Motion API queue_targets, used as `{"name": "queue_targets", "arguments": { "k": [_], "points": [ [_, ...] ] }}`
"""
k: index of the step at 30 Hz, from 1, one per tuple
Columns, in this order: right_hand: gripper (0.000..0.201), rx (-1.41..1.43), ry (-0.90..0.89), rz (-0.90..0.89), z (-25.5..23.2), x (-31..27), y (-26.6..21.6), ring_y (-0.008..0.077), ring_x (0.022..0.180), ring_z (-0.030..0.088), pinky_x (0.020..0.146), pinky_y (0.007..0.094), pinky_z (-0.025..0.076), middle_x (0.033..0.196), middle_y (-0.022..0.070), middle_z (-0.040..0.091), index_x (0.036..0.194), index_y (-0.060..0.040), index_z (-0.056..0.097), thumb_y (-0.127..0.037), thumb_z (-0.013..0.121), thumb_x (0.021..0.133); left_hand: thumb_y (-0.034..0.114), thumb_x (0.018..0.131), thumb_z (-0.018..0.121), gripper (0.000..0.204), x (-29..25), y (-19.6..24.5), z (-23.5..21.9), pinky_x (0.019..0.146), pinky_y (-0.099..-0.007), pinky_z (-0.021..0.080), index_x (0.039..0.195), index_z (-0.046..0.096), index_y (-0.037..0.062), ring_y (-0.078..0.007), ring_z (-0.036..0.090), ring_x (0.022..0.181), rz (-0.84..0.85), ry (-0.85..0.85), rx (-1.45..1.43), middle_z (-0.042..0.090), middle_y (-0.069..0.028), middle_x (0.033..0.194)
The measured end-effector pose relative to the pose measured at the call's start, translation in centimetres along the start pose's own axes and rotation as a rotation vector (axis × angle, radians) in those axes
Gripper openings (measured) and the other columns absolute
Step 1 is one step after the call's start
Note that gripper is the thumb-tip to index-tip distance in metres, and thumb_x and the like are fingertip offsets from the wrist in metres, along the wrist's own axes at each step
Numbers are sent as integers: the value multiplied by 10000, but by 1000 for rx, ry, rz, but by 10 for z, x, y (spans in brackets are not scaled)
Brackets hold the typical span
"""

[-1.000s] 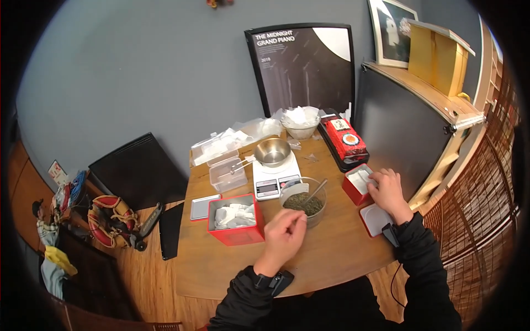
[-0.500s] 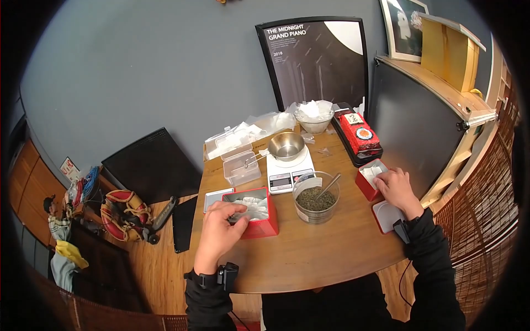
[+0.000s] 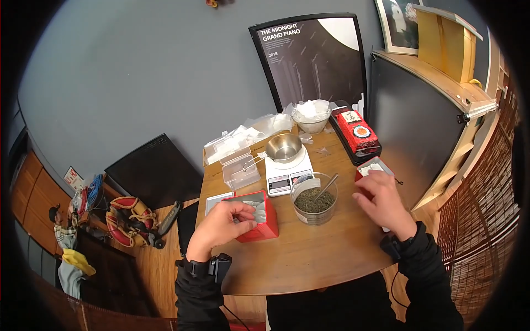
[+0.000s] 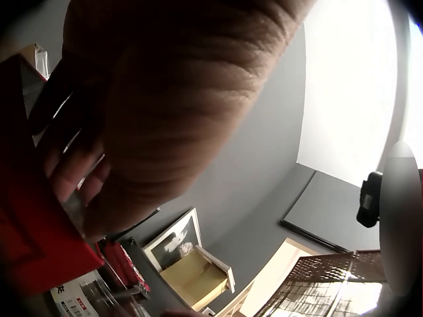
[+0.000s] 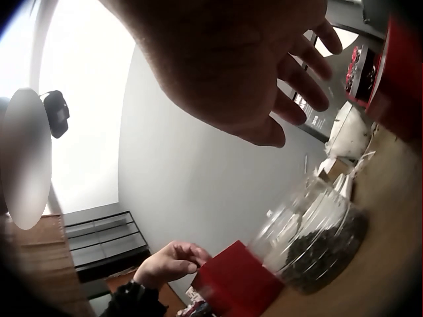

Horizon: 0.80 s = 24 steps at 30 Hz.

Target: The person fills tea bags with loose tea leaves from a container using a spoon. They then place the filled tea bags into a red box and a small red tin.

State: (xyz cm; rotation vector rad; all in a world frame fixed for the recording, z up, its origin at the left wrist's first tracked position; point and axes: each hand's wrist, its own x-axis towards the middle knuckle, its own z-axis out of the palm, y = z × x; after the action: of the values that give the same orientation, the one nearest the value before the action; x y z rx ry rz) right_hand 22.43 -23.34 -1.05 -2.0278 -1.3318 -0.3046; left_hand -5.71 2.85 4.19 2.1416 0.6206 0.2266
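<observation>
My left hand [image 3: 221,223] is at a red tin [image 3: 269,223] of white packets that look like tea bags [image 3: 258,208]. Its fingers reach in over the near left rim, thumb apart from the index finger in the head view. Something pale shows by its fingertips in the left wrist view; I cannot tell whether they pinch it. My right hand [image 3: 382,201] hovers just nearside of a smaller red tin [image 3: 376,162] with white contents, its fingers spread and loosely bent with nothing between them. Between the hands stands a clear jar [image 3: 314,218] of dark dried leaves [image 3: 313,202] with a spoon [image 3: 327,186] in it.
Behind the jar, a metal bowl [image 3: 284,148] sits on a white kitchen scale [image 3: 290,179]. A clear plastic box [image 3: 241,172] is to its left. Farther back are a bowl of white packets [image 3: 311,117] and a red package [image 3: 359,132] on a black tray. A dark cabinet [image 3: 417,121] borders the right side.
My left hand went from beside the jar to the larger red tin, its fingers now farther over the opening. The right hand has pulled back from the smaller tin toward me, fingers loosened.
</observation>
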Motion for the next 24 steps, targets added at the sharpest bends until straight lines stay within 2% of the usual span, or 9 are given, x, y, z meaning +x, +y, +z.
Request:
{"name": "queue_targets", "arguments": {
  "k": [2,6,9,11,12,17,19,22,24],
  "points": [
    [240,35,20,-129,9,-2,-9,352,1138,557,944,447,391,1004,126,661,1004,-42,687,-173,734,808,21,820,756,281,0,7,2,743,-241,530,1084,687,-50,-85,645,824,-31,-25,7,724,-64,908],
    [246,117,15,-204,20,-2,-29,357,1137,560,942,450,395,1019,122,664,1004,-45,691,-189,739,810,11,832,738,267,2,0,3,721,-236,526,1086,685,-48,-82,644,796,-18,-48,27,723,-56,876],
    [241,166,-10,-224,26,2,-42,323,1124,568,943,435,394,1023,111,668,999,-50,694,-191,737,808,15,856,693,255,3,-9,5,707,-248,517,1104,680,-46,-82,622,769,13,8,-7,707,-36,837],
    [236,193,-18,-246,30,5,-49,310,1117,572,943,429,393,1021,106,668,994,-52,694,-190,735,807,8,863,677,240,3,-10,6,694,-236,507,1098,682,-41,-64,607,764,3,126,-41,707,-22,847],
    [233,217,-43,-259,33,6,-52,316,1139,564,953,435,387,1031,100,666,1003,-53,693,-176,739,810,8,863,677,240,4,-12,5,694,-236,507,1098,682,-41,-64,607,764,3,128,-39,707,-22,847],
    [229,278,-60,-303,46,14,-68,319,1148,562,946,444,387,1037,102,662,1006,-58,690,-165,742,811,9,869,677,240,9,-26,-2,737,-228,505,1099,669,-56,-70,626,778,187,417,-108,714,-41,874],
    [197,288,12,-364,51,18,-74,284,1056,573,898,425,395,964,87,647,975,-52,690,-172,713,821,6,871,679,245,10,-23,-5,751,-232,507,1106,662,-62,-76,635,790,210,464,-177,716,-48,886],
    [224,311,-28,-353,55,22,-78,312,1088,586,903,427,410,1005,117,658,1007,-50,686,-152,735,814,-6,886,681,263,10,-21,-9,767,-239,516,1137,635,-67,-91,654,825,260,519,-257,719,-68,921],
    [238,328,-29,-348,59,24,-80,308,1078,590,901,417,411,1004,122,659,1024,-44,681,-149,732,817,-17,891,681,264,10,-16,-10,759,-233,517,1146,625,-58,-96,655,825,365,575,-376,718,-79,926]
  ]
}}
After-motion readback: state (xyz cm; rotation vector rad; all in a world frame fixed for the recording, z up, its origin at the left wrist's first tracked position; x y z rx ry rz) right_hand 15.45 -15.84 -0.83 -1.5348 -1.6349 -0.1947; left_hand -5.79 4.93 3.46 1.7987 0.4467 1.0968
